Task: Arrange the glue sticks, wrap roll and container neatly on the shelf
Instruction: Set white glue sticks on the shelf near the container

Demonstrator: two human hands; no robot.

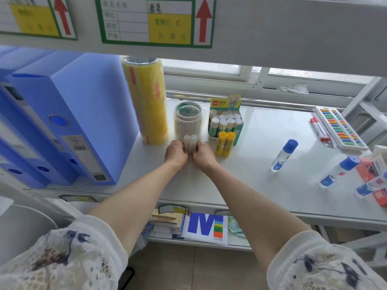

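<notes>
Inspector: Two white glue sticks [190, 142] stand upright side by side on the white shelf [261, 174], clasped between both hands. The left hand [175, 152] curls round them from the left, the right hand [202, 154] from the right; the hands are close together, fingertips nearly meeting in front.

Clerk: Position of the rest?

Inspector: Just behind the pair sits a clear round container [187, 120], upright. To its left stands the tall yellow wrap roll [146, 99], also upright, against a blue file box [69, 114]. To the container's right is a green display box of glue sticks [226, 122], white caps up. Two yellow-capped glue sticks [225, 143] stand touching in front of that box.

Clerk: Further right?

Inspector: Blue-capped glue bottles [283, 155] lie and stand well apart from the hands. Red markers [318, 129] and a tray of coloured items [340, 127] lie near the shelf's far right end.
</notes>
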